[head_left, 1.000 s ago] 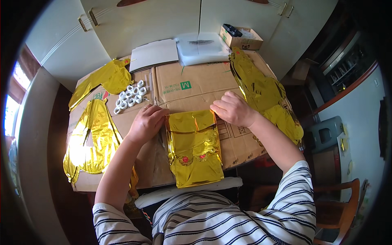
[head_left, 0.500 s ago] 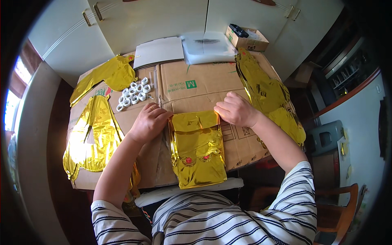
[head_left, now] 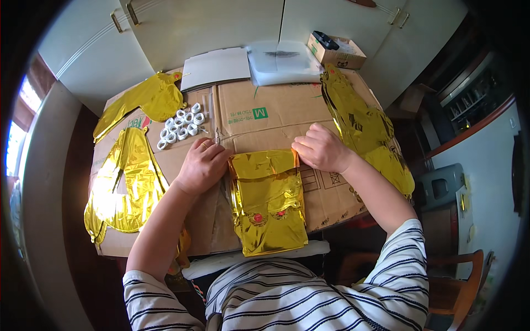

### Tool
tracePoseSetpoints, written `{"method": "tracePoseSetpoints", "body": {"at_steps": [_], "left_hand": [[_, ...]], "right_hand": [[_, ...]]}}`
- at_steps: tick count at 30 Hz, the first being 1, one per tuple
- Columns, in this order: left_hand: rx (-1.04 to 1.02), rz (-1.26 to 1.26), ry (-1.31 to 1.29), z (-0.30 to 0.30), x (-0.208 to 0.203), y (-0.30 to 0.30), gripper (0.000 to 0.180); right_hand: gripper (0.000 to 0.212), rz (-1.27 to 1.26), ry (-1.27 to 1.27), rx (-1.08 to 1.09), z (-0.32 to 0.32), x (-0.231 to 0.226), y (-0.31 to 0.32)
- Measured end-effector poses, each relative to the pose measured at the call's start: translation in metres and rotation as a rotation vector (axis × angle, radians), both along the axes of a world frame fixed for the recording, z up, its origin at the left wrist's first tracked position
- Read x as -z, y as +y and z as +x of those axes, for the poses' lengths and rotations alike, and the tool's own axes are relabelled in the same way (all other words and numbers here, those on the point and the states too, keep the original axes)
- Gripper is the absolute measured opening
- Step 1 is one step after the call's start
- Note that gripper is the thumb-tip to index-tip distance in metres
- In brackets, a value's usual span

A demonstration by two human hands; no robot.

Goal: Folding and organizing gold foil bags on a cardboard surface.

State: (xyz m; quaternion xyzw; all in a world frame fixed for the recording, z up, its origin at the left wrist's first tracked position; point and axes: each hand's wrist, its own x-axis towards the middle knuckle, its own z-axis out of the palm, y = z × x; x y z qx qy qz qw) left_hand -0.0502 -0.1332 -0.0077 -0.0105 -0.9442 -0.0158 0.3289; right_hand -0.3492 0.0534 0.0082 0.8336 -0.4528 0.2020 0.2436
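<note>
Cardboard-topped bench [head_left: 292, 107], folded gold foil [head_left: 269, 190] at its near edge.
Left grip [head_left: 203, 166] and right grip [head_left: 321, 148] each pinch 1 far corner, apparently to hold the fold straight; foil lies between and nearward, white rolls [head_left: 183, 122] beyond the left grip.

One head-worn fisheye view (wide, dark at its rim) looks down and forward; the hands [head_left: 204, 165] and tabletop [head_left: 237, 99] lie near.

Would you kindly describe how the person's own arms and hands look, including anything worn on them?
The left hand and right hand are gloveless. A thin, gold-coloured ring circles a finger of the left one; none shows on the right. White sleeves with dark stripes end around the elbows, leaving the forearms bare.
</note>
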Motion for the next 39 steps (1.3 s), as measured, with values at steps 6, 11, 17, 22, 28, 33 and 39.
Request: {"method": "tracePoseSetpoints", "body": {"at_steps": [6,11,17,22,28,33,39], "left_hand": [[0.009,-0.021,-0.023,0.001,0.0,-0.003,0.036],[0.008,-0.046,-0.039,-0.002,-0.004,-0.003,0.029],[-0.011,-0.157,-0.115,-0.003,-0.015,0.003,0.02],[-0.041,-0.234,-0.174,-0.001,-0.02,0.007,0.02],[-0.095,-0.169,-0.2,0.01,-0.023,0.009,0.025],[-0.12,0.125,-0.124,0.007,-0.04,0.023,0.029],[0.085,0.308,-0.195,-0.023,-0.027,0.059,0.046]], "right_hand": [[0.013,-0.021,0.108,0.028,-0.002,0.001,-0.002],[0.008,-0.022,0.195,0.026,0.0,-0.001,0.001],[0.006,-0.019,0.298,0.014,0.004,-0.003,0.001],[0.008,-0.032,0.399,0.021,0.006,-0.002,0.001],[0.009,-0.025,0.441,0.031,0.011,-0.007,0.003],[0.016,0.163,0.492,0.131,0.015,-0.008,0.015],[0.015,0.132,0.239,0.215,0.02,-0.013,0.022]]}}
